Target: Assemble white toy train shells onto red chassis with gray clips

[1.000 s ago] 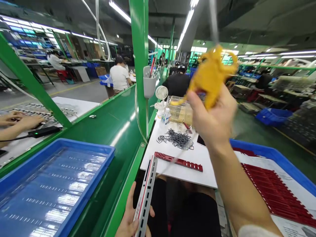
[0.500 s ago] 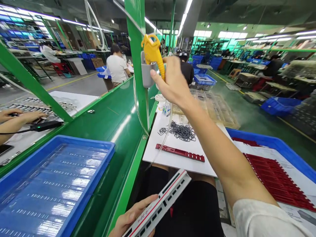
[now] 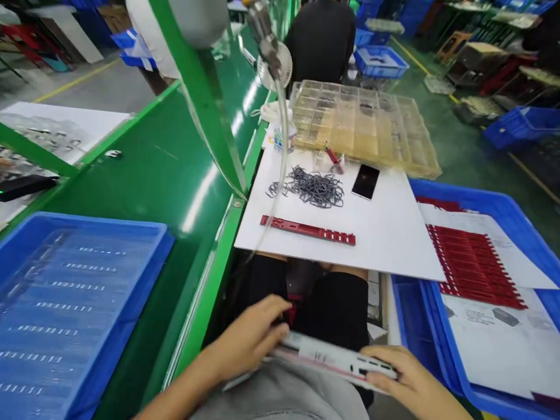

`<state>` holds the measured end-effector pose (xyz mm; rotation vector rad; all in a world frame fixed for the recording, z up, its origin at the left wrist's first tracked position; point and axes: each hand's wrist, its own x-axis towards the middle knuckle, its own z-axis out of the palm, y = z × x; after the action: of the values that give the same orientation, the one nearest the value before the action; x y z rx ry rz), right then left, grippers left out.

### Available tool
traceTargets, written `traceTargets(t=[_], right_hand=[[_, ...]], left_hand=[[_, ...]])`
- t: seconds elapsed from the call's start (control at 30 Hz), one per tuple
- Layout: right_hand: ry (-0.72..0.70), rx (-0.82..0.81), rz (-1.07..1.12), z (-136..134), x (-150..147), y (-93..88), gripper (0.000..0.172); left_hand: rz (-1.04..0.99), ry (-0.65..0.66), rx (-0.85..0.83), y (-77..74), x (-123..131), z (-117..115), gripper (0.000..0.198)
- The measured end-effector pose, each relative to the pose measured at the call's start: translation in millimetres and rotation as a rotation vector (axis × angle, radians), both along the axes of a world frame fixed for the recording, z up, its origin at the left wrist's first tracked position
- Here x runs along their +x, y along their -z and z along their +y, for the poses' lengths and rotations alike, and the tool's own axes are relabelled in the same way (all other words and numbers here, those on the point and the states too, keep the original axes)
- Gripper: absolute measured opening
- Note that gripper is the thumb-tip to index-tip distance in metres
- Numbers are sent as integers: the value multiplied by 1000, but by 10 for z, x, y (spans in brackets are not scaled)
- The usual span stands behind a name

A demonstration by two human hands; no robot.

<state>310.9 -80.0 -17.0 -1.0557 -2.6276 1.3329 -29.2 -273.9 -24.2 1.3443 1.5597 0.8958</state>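
A long white model train shell [image 3: 326,357] with a red stripe and black window slots lies level across my lap. Around its right end, the fingers of my right hand [image 3: 396,373] are closed. My left hand [image 3: 258,332] grips the other end, palm down, and hides part of it. On the white board in front lies a red slotted strip [image 3: 308,230], apart from both hands. Behind the strip is a tangled heap of dark grey wire-like loops [image 3: 317,188]. The yellow air gun is out of view.
A see-through hose [image 3: 283,128] hangs from a metal fitting [image 3: 266,44] before the green post [image 3: 205,99]. A phone [image 3: 366,181] and a compartment tray [image 3: 354,125] stand behind. Blue trays [image 3: 144,230] flank me; the right one holds red strips [image 3: 475,262].
My right hand has left the yellow air gun at the post and now holds the train shell's right end. The shell has turned from slanting to nearly level. My view has tilted down.
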Motion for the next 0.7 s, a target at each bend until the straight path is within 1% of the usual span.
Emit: traceTargets(t=[0.07,0.1,0.13,0.2,0.23,0.27,0.33,0.4,0.47,0.5,0.57,0.6,0.63,0.7], right_hand=[[197,-14,19,3,404,60,22],[265,10,35,7,555,81,25],[335,85,57,14,671,100,28],[376,235,107,45,809,130,29],[373,301,147,70,842,140,27],[361,353,185,101,859,144,26],[343,442,259,181,871,134,27],[331,501,314,284,873,103,29],[315,538,340,406,864,62,31],[303,559,344,472,848,42,31],[262,614,353,606,769,8,31],[230,636,360,672,701,-5,32],[189,649,368,737,612,-17,32],[98,659,384,864,382,-45,32]], left_hand=[[244,-15,189,-85,-81,427,44],[407,-40,272,-91,-124,666,45],[572,-55,304,-70,-150,909,48],[823,-90,274,38,-126,1359,59],[898,-94,241,111,-73,1545,66],[946,-101,206,187,-2,1699,74],[979,-97,173,318,148,1899,83],[964,-66,199,381,241,1972,81],[917,-70,275,346,237,1943,71],[881,-115,328,291,206,1897,66],[803,-241,453,122,132,1760,59],[779,-264,517,24,106,1681,57],[785,-215,567,-72,93,1607,58],[875,5,593,-227,89,1501,60]])
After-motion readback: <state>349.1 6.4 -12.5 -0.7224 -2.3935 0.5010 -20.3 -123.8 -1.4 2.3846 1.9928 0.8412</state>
